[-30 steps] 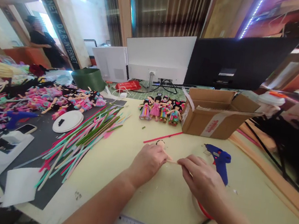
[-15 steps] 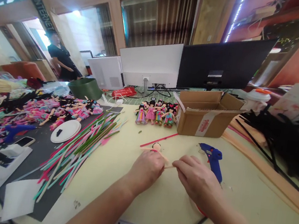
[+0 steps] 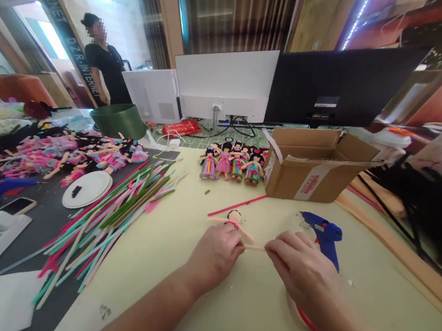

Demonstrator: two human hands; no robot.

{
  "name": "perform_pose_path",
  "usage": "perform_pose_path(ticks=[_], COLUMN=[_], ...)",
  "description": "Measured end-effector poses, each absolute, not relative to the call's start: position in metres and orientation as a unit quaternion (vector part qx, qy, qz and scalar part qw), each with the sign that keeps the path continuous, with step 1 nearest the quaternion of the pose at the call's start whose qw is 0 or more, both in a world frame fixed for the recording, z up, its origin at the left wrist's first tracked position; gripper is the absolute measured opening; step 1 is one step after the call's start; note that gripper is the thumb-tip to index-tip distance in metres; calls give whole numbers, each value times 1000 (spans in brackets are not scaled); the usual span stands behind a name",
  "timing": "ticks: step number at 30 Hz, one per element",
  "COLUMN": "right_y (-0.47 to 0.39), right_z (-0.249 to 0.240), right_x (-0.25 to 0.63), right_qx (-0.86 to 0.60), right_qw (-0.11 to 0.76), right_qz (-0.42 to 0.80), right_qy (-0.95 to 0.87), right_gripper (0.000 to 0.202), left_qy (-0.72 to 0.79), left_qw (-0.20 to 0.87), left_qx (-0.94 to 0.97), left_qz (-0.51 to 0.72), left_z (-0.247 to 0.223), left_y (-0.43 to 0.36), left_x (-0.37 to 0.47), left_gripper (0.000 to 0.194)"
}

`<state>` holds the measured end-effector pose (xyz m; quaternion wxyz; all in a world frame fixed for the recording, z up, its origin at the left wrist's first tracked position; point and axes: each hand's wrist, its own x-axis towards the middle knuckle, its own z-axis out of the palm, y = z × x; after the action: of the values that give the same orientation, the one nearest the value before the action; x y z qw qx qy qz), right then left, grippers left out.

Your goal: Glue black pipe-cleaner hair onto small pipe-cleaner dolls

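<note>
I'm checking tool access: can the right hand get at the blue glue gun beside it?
Probably yes: the glue gun lies just beyond the right hand, with nothing visible standing between them. But its fingers pinch a thin pale strip and would likely have to let go first.

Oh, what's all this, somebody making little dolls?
A person's left hand holds a small unclothed doll, and a thin, skin-coloured strip stretches from there to the fingers of the right hand. A blue glue gun lies beside the right hand. Dressed dolls stand beside an open cardboard box, with colourful stems off to the left.
</note>
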<state>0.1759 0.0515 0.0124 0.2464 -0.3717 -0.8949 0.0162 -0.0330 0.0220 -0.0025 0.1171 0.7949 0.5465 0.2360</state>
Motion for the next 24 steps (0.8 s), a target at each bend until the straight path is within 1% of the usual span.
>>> perform_pose_path(ticks=[3, 7, 10, 12, 14, 18, 21, 24], right_y=[52, 49, 45, 41, 37, 31, 29, 26], right_z=[12, 11, 11, 9, 7, 3, 3, 4], right_x=[176, 174, 169, 164, 158, 149, 145, 143], right_qx=[-374, -381, -373, -363, -356, -349, -337, -334], right_qw=[211, 230, 244, 246, 246, 263, 280, 288], right_qz=[34, 78, 134, 162, 174, 143, 101, 91], right_qy=[-903, -892, -885, -884, -885, -888, -893, -893], right_gripper=[24, 22, 18, 27, 39, 49, 52, 53], left_qy=[546, 545, 539, 525, 512, 502, 491, 491], left_qw=[169, 280, 379, 447, 493, 524, 539, 538], left_qx=[761, 682, 606, 555, 512, 454, 423, 408], left_qz=[307, 400, 446, 465, 482, 517, 538, 551], left_z=[2, 4, 4, 5, 6, 5, 3, 2], left_y=[21, 21, 23, 23, 24, 22, 20, 19], left_x=[-34, -34, -33, -31, -28, -24, -21, -19], left_gripper=[14, 15, 14, 14, 17, 22, 24, 24])
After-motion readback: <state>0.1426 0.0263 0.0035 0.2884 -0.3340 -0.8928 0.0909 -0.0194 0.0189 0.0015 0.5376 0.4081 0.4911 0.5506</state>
